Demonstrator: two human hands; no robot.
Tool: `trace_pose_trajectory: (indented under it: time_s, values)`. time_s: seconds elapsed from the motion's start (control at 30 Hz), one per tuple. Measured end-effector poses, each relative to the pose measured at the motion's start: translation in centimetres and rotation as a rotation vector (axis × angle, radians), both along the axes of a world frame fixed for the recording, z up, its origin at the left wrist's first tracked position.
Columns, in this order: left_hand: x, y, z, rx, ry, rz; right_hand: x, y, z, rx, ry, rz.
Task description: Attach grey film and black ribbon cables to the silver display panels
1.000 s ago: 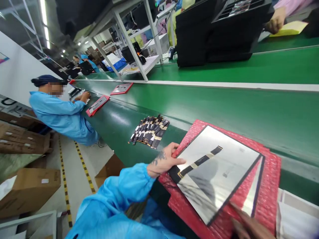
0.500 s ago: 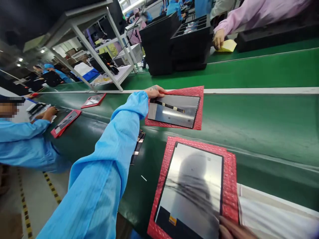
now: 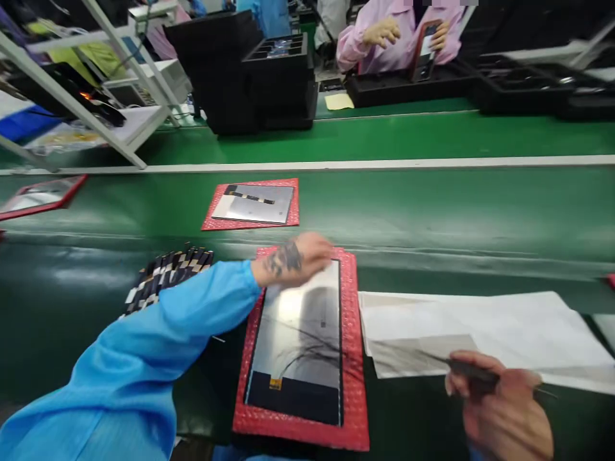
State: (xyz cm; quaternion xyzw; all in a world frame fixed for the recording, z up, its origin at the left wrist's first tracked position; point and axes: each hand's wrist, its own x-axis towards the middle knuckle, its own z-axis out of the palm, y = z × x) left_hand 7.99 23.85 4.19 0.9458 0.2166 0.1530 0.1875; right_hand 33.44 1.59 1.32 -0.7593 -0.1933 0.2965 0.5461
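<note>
Right in front of you lies the screen (image 3: 307,333), shiny back up, on a sheet of red bubble wrap (image 3: 355,416), and there's your left hand (image 3: 300,259), right across its top end! The fingers sit close together but blurred, so I can't tell whether they pinch anything, or whether they touch the glass. At the end nearest you runs a black band (image 3: 307,400), with a small orange tab (image 3: 275,383) on it. Thin dark lines streak the shiny part; strands or reflections, I can't say.

Over to your right hand (image 3: 485,384), and that one is clear: thumb and fingers close around a slim dark tool (image 3: 473,371), its thin tip aimed left, above the near edge of the white paper (image 3: 504,314) beside the wrap. Just past your left forearm sits a heap of black strips (image 3: 168,275), partly behind your sleeve (image 3: 206,307).

Farther up the green bench (image 3: 456,218), a second screen (image 3: 269,211) lies on its own red sheet (image 3: 211,221), a single strip (image 3: 250,197) across it. Across from you, a co-worker in pink (image 3: 398,25) holds a phone (image 3: 425,51).
</note>
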Motion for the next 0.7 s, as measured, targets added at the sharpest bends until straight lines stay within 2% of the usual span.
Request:
trace_pose_trajectory:
  time_s: [0.07,0.13,0.23,0.33,0.47,0.6,0.7]
  values:
    - [2.6,-5.0,-0.2,0.075,0.146,-0.206,1.7,-0.4,0.6,0.029,0.091,-0.066]
    - [4.8,-8.6,-0.2,0.166,0.242,-0.287,3.2,-0.9,0.8,0.045,0.130,-0.062]
    - [7.4,-10.9,-0.6,0.206,0.315,-0.323,4.7,-1.7,0.6,0.082,0.137,-0.016]
    - [9.6,-10.2,-1.5,0.131,0.353,-0.298,4.6,-2.1,0.2,0.081,0.150,0.062]
    - [11.6,-7.6,-2.5,0.042,0.401,-0.349,3.3,-2.2,-0.5,0.137,0.131,0.112]
    - [12.5,-5.3,-2.8,0.036,0.410,-0.364,2.7,-1.9,-1.1,0.189,0.066,0.113]
    - [12.8,-4.5,-2.5,0.049,0.402,-0.356,2.7,-1.6,-1.3,0.191,0.029,0.111]
